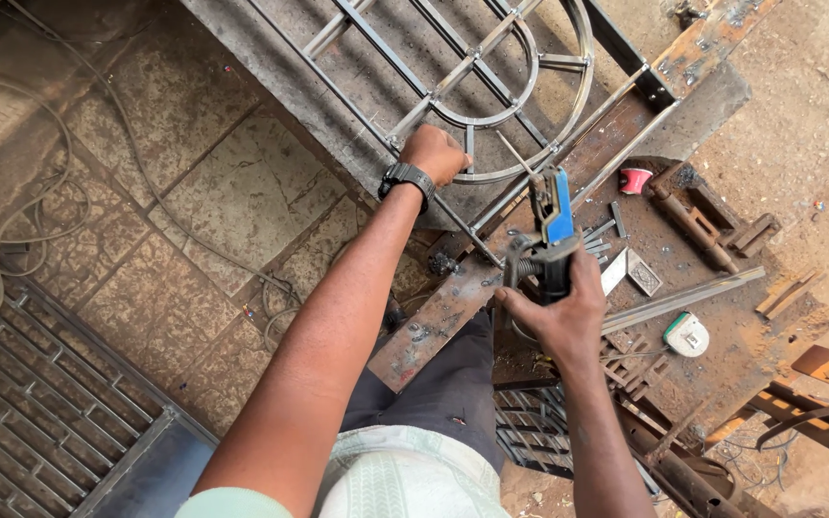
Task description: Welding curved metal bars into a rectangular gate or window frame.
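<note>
My left hand (437,152), with a black watch on the wrist, is closed on a bar of a grey metal grille frame (453,77) with curved and straight bars, which lies across a rusty work table (722,364). My right hand (558,317) grips a blue-handled welding electrode holder (551,225), and a thin rod sticks out of its jaws toward the frame's lower edge near my left hand.
On the table lie a red tape roll (635,179), a white tape measure (687,334), a long steel bar (683,300), small metal offcuts and a rusty tool. Cables trail over the stone floor (194,192) at left. Another grille (31,403) lies at lower left.
</note>
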